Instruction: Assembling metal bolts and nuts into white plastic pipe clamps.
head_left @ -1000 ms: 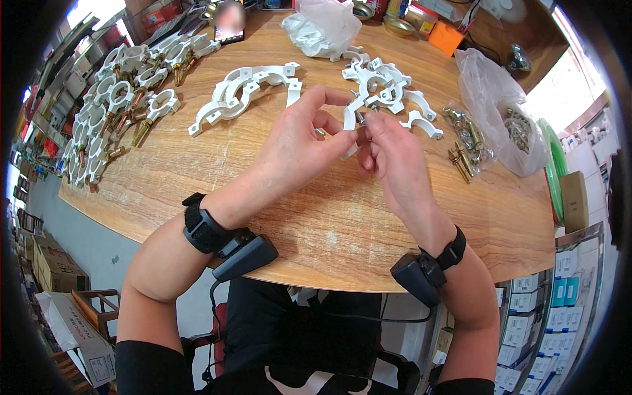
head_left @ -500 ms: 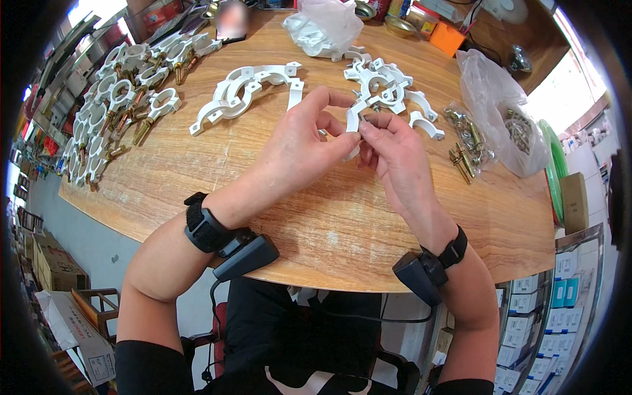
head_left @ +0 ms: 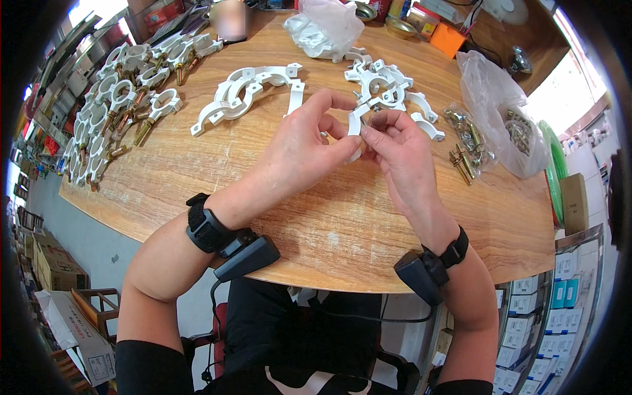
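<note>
Between the fingers and thumb of my left hand (head_left: 304, 137) is a white plastic pipe clamp half (head_left: 354, 124), tilted above the table. The fingers of my right hand (head_left: 403, 148) are pinched together right beside its edge; whatever they hold is too small or hidden. Just beyond my hands lies a pile of white clamp rings (head_left: 382, 84) with small screws in them, and loose clamp halves (head_left: 421, 105) lie to its right. More curved clamp halves (head_left: 230, 99) rest beyond my left hand.
Assembled white clamps with brass-coloured bolts (head_left: 122, 95) cover the table's left side. At right lie loose anchor bolts (head_left: 462, 163), a clear bag of hardware (head_left: 473, 131) and a larger plastic bag (head_left: 494, 85). A white bag (head_left: 322, 29) and orange box (head_left: 447, 39) stand at the back.
My right hand has shifted slightly to the right, its fingertips turning a little at the clamp. My left hand keeps its grip on the clamp half, nearly still.
</note>
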The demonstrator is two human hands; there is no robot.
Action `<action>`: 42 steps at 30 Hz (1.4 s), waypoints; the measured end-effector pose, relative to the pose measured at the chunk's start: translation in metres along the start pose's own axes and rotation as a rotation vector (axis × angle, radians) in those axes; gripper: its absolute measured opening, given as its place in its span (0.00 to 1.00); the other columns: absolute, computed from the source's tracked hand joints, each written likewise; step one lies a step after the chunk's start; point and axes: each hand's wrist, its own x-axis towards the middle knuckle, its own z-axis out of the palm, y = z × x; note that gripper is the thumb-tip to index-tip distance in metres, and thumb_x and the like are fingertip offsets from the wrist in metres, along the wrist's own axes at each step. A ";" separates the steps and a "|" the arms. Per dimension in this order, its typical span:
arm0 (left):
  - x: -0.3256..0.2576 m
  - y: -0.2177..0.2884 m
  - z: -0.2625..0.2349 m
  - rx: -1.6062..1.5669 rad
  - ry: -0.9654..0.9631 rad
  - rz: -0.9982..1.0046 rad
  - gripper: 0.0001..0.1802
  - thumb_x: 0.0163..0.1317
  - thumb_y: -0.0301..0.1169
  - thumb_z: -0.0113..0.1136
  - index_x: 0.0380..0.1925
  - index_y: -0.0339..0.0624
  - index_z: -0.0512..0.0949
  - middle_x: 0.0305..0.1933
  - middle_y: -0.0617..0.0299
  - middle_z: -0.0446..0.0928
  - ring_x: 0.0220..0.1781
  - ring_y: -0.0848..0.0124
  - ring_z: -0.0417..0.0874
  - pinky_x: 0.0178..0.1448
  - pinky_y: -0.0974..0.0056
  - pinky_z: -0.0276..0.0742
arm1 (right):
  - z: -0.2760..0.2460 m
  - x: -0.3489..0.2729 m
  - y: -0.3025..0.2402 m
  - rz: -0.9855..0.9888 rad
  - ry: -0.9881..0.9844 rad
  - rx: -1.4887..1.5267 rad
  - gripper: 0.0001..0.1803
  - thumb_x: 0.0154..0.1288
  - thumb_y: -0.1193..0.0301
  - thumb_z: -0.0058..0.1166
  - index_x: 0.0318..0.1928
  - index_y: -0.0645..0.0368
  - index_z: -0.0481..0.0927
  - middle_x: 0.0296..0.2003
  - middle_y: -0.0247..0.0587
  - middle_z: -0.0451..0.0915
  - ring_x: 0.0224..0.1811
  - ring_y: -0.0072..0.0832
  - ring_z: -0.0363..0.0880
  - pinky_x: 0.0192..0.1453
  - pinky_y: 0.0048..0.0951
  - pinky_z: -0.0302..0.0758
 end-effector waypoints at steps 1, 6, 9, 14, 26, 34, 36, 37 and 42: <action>0.000 0.000 0.000 -0.029 -0.003 0.008 0.23 0.53 0.32 0.60 0.49 0.38 0.69 0.25 0.60 0.78 0.28 0.75 0.77 0.32 0.69 0.72 | 0.000 0.000 0.000 -0.010 -0.006 -0.023 0.08 0.63 0.72 0.54 0.41 0.62 0.75 0.34 0.35 0.77 0.33 0.20 0.75 0.36 0.23 0.75; 0.001 -0.001 -0.001 -0.032 -0.004 -0.016 0.22 0.53 0.31 0.60 0.48 0.38 0.69 0.25 0.60 0.78 0.28 0.75 0.78 0.32 0.69 0.72 | -0.002 0.001 -0.001 0.096 -0.100 0.148 0.12 0.67 0.68 0.49 0.46 0.62 0.75 0.35 0.34 0.78 0.32 0.20 0.75 0.36 0.23 0.75; 0.001 -0.001 0.000 0.003 0.009 0.032 0.22 0.53 0.31 0.60 0.48 0.38 0.69 0.25 0.60 0.78 0.27 0.75 0.78 0.32 0.69 0.72 | -0.003 0.001 -0.001 0.099 -0.116 0.142 0.12 0.66 0.69 0.50 0.46 0.63 0.75 0.35 0.34 0.77 0.32 0.20 0.75 0.36 0.23 0.75; 0.001 -0.003 0.001 -0.052 0.008 0.040 0.22 0.53 0.31 0.60 0.48 0.38 0.69 0.25 0.61 0.78 0.27 0.75 0.78 0.32 0.69 0.72 | -0.003 0.002 0.000 0.031 -0.027 0.055 0.12 0.62 0.72 0.55 0.44 0.64 0.74 0.35 0.36 0.77 0.32 0.20 0.75 0.36 0.22 0.75; 0.001 -0.003 0.000 -0.030 0.003 0.030 0.23 0.53 0.33 0.61 0.48 0.39 0.69 0.25 0.61 0.78 0.24 0.77 0.75 0.29 0.71 0.70 | -0.002 0.001 -0.004 0.119 -0.106 0.206 0.11 0.64 0.71 0.52 0.45 0.63 0.74 0.35 0.35 0.77 0.34 0.22 0.75 0.38 0.25 0.75; 0.001 -0.002 0.000 -0.016 0.006 0.021 0.23 0.53 0.33 0.60 0.48 0.39 0.69 0.25 0.60 0.78 0.28 0.74 0.78 0.32 0.68 0.72 | -0.001 0.002 -0.003 0.091 -0.014 0.125 0.11 0.64 0.72 0.53 0.45 0.63 0.74 0.35 0.35 0.77 0.35 0.22 0.75 0.39 0.25 0.75; 0.002 -0.003 0.000 -0.014 0.011 0.016 0.23 0.53 0.33 0.60 0.48 0.39 0.69 0.25 0.60 0.78 0.28 0.73 0.78 0.33 0.68 0.72 | -0.001 0.001 -0.005 0.150 -0.062 0.239 0.11 0.64 0.73 0.53 0.45 0.63 0.74 0.35 0.36 0.77 0.35 0.23 0.75 0.40 0.25 0.75; 0.002 -0.003 0.000 -0.022 0.003 0.022 0.23 0.53 0.33 0.60 0.48 0.39 0.69 0.25 0.60 0.78 0.28 0.73 0.78 0.33 0.68 0.73 | -0.001 0.001 -0.005 0.166 -0.120 0.312 0.11 0.63 0.73 0.54 0.45 0.63 0.74 0.35 0.36 0.77 0.35 0.23 0.75 0.40 0.25 0.75; 0.002 -0.005 0.000 -0.010 0.005 0.028 0.22 0.53 0.32 0.61 0.48 0.39 0.69 0.25 0.60 0.78 0.29 0.73 0.79 0.34 0.67 0.73 | -0.001 0.001 -0.003 0.127 -0.073 0.139 0.10 0.66 0.70 0.50 0.45 0.63 0.74 0.36 0.35 0.77 0.36 0.23 0.75 0.40 0.26 0.75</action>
